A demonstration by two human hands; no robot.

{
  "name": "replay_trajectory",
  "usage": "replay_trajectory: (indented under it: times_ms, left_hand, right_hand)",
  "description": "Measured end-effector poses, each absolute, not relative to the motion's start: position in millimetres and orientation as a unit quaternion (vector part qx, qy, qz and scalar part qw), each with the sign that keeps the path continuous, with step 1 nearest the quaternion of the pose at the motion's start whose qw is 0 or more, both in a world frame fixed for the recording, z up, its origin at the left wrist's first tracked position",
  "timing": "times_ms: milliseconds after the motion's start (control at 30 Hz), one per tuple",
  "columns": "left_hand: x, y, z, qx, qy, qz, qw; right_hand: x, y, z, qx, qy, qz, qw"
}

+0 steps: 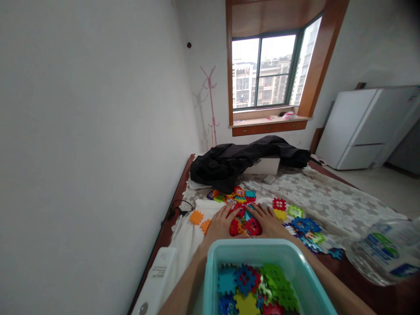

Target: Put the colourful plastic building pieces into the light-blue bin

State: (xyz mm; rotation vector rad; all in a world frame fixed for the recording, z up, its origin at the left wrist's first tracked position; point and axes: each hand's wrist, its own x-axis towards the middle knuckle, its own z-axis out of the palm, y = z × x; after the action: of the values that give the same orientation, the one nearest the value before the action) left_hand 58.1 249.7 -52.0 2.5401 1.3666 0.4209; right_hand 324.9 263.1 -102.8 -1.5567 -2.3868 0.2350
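My left hand (220, 221) and my right hand (267, 220) lie on either side of a pile of plastic interlocking building tiles (244, 216), mostly red and orange. Both hands have their fingers stretched out and touch the pile's edges. Between them and me stands a turquoise plastic bin (252, 244), flanked by my forearms. Inside it are several loose tiles, among them a green windowed tile (278, 284) and a yellow tile (246, 304). Left of my left hand are orange tiles (196, 217). Right of my right hand lie blue tiles (306, 225) and a red tile (279, 204).
A large clear plastic bottle (383, 249) is at the right. A white power strip or similar long device (155, 280) lies at the left near the wall. Black clothing (236, 159) drapes over a white box (264, 166) at the back of the lace-covered table (344, 197).
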Motion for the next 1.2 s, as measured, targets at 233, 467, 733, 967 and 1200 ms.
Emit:
replay_trajectory:
  times_ms: [233, 467, 733, 967, 1200]
  left_hand:
    - [54.6, 250.3, -49.9, 0.859, 0.468, 0.171, 0.115]
    - [54.2, 255.7, -59.1, 0.869, 0.465, 0.118, 0.117]
    - [47.9, 257.8, -55.8, 0.817, 0.498, 0.259, 0.13]
    - [49.0, 257.6, -56.0, 0.829, 0.511, 0.193, 0.121]
    - [52.5, 253.7, -52.9, 0.801, 0.525, 0.268, 0.11]
  right_hand:
    - [323.1, 262.9, -96.6, -0.563, -0.783, 0.075, 0.254]
    - [322.2, 262.4, -92.7, -0.525, -0.816, 0.116, 0.213]
    - [319.3, 263.5, -92.2, -0.52, -0.791, 0.105, 0.305]
    - [315.9, 264.7, -94.3, -0.491, -0.813, 0.108, 0.295]
    - [318.0, 273.2, -109.5, -0.39, -0.787, 0.109, 0.465]
